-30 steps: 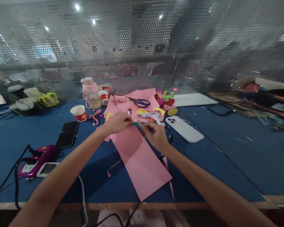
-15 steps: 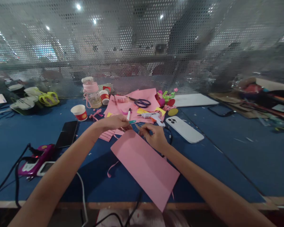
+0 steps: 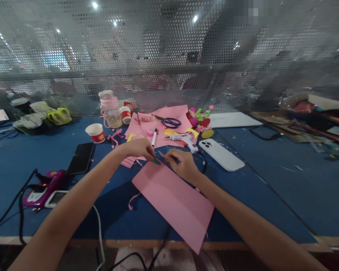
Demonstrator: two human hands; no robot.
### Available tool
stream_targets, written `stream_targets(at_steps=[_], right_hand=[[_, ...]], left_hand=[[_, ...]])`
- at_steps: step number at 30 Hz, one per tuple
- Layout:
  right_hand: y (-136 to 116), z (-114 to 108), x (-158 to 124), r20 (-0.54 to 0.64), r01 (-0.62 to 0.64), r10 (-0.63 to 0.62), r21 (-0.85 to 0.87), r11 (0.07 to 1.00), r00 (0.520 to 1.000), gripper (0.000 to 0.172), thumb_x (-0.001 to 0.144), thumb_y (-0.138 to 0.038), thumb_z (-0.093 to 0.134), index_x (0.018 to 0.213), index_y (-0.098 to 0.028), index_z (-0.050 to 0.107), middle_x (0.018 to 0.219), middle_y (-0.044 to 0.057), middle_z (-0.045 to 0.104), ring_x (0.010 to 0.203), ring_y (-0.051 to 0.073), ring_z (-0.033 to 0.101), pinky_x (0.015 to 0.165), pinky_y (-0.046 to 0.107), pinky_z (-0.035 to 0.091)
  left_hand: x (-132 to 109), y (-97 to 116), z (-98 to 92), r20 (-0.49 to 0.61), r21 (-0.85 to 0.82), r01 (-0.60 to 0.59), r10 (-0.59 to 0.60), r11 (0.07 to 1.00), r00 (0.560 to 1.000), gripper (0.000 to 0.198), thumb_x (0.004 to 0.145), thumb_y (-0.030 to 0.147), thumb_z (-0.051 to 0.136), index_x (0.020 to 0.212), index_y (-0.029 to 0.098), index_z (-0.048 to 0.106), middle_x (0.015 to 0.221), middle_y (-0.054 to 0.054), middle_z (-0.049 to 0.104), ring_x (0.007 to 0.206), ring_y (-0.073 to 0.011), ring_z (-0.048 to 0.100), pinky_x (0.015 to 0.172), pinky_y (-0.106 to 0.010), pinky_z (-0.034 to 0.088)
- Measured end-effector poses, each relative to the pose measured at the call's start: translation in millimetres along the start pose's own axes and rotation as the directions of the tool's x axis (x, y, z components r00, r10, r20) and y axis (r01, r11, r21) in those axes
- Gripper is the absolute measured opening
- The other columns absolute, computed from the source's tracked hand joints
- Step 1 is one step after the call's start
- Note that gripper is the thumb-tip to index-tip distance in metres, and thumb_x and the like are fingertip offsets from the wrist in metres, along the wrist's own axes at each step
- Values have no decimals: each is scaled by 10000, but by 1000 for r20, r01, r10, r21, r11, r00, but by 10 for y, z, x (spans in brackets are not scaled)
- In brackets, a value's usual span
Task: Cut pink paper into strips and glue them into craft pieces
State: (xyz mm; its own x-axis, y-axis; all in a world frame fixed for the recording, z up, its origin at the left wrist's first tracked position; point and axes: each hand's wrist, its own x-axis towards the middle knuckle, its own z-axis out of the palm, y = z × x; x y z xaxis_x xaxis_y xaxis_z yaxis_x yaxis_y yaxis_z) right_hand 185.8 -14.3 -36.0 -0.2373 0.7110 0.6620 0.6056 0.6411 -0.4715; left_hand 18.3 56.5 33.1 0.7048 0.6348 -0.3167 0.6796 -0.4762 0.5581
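Pink sheet (image 3: 173, 199) against left grip (image 3: 141, 148)

The near sheet of paper (image 3: 173, 203) is plain pink; the small piece (image 3: 156, 161) at its far end is teal. The table (image 3: 293, 180) is blue. On the left, the cup (image 3: 95, 135) is white and red, the power strip (image 3: 53, 182) purple and white. Farther off, the marker (image 3: 154, 139) is white with a black tip. The far screen (image 3: 158, 49) is silvery grey, dotted all over.
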Motion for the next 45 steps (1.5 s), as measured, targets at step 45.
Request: stream_targets(at_steps=[45], right_hand=[[173, 180, 761, 101, 152, -169, 162, 975, 980, 295, 818, -365, 460, 607, -179, 547, 681, 28, 481, 698, 153, 460, 656, 299, 371]], left_hand=[[-39, -211, -159, -168, -328, 285, -353, 901, 920, 49, 446, 136, 647, 492, 141, 635, 449, 25, 546, 505, -95, 473, 491, -215, 349]])
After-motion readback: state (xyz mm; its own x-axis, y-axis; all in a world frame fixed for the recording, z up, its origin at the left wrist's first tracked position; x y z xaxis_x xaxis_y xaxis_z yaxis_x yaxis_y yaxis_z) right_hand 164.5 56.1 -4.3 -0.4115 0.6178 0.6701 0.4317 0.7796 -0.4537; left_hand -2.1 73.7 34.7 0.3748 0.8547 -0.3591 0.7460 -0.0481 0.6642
